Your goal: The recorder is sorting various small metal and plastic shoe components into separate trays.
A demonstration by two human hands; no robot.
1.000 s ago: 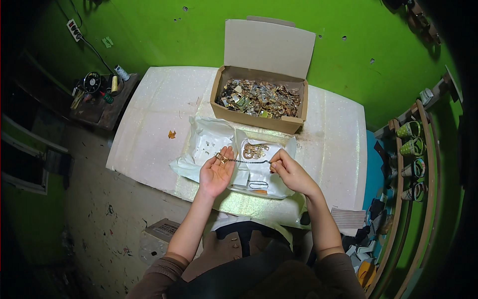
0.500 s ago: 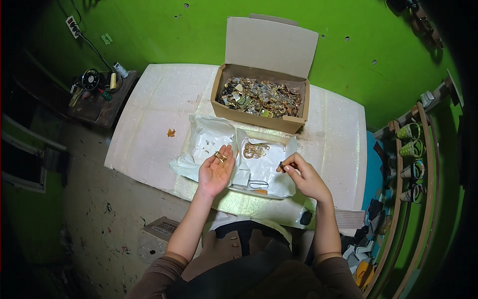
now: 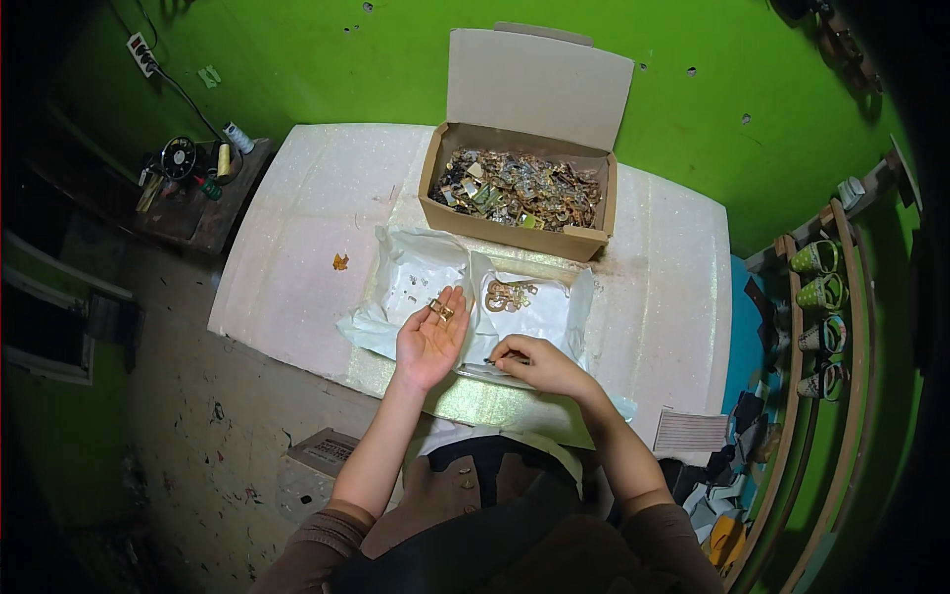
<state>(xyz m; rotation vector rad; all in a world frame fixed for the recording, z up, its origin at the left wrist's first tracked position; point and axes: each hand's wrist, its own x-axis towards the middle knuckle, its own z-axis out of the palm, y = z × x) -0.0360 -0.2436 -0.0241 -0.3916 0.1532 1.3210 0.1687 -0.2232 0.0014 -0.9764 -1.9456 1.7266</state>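
My left hand is palm up over the left paper-lined tray, fingers stretched out. A few gold-coloured metal buckles rest on its fingers. My right hand is low at the front of the right paper-lined tray, fingertips pinched together around a small dark piece that they mostly cover. Gold-coloured rings and buckles lie in a small heap at the back of the right tray. Tiny silvery pieces are scattered in the left tray.
An open cardboard box full of mixed metal fittings stands behind the trays, lid up against the green wall. An orange-brown scrap lies left on the pale tabletop. Thread spools stand on a side table; sandals hang on a rack at right.
My right hand has moved left and toward me, from the right tray's right side down to its front, with the small dark piece in its fingers. My left hand has barely moved.
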